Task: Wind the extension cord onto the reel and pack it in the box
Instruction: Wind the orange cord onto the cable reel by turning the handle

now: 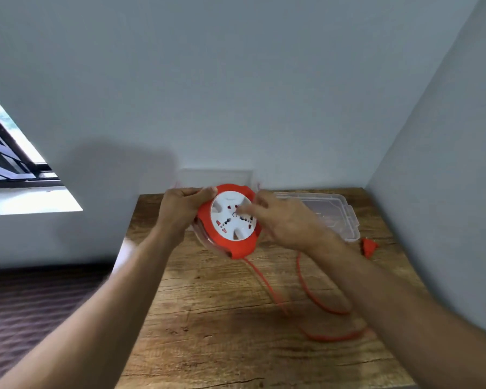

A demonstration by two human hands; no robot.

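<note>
The round orange reel (237, 248) with a white socket face is held above the wooden table (208, 318), tilted toward me. My left hand (180, 209) grips its upper left rim. My right hand (281, 220) is at the reel's right side, fingers reaching onto the white face; it is blurred. The orange cord (314, 299) hangs from the reel's bottom and loops over the table to the right. Its orange plug (368, 247) lies near the table's right edge. A clear plastic box (216, 178) stands behind the reel against the wall, mostly hidden.
A clear plastic lid (337, 209) lies flat at the table's back right. Walls close in behind and on the right. A window (9, 153) is at the left, with dark floor (40, 304) below the table's left edge.
</note>
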